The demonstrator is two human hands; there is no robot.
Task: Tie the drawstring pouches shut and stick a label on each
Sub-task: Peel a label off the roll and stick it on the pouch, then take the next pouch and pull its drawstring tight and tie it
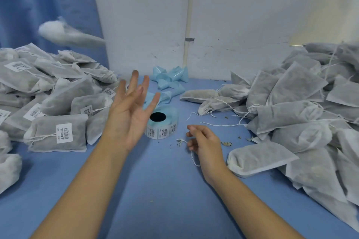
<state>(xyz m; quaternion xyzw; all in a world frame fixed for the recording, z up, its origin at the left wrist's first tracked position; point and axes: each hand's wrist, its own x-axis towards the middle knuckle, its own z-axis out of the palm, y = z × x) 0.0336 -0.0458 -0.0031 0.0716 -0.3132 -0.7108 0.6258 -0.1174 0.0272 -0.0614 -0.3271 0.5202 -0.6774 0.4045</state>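
Head view only. Left hand (130,110) is raised off the blue table (155,190), fingers straight and spread, holding nothing. Right hand (204,141) is low over the table, fingers loosely curled, nothing clearly held; a loose string scrap (191,156) lies just by its fingertips, contact unclear. One blurred pouch (64,33) is in the air above the labelled pile (56,103) at far left. Unlabelled pile (303,122) is on the right side. Nearest unlabelled pouch (258,159) lies flat just right of the right hand, long axis roughly left-right, near end facing the wrist; its drawstring end isn't visible from here. Right hand is clearly the nearer one; the left is well apart from it, across the table. Label roll (162,124) stands between the hands, partly behind the left palm, with spent backing strip (169,77) behind it. Likely next: right hand reaches sideways to the right for that pouch and pulls it to centre.
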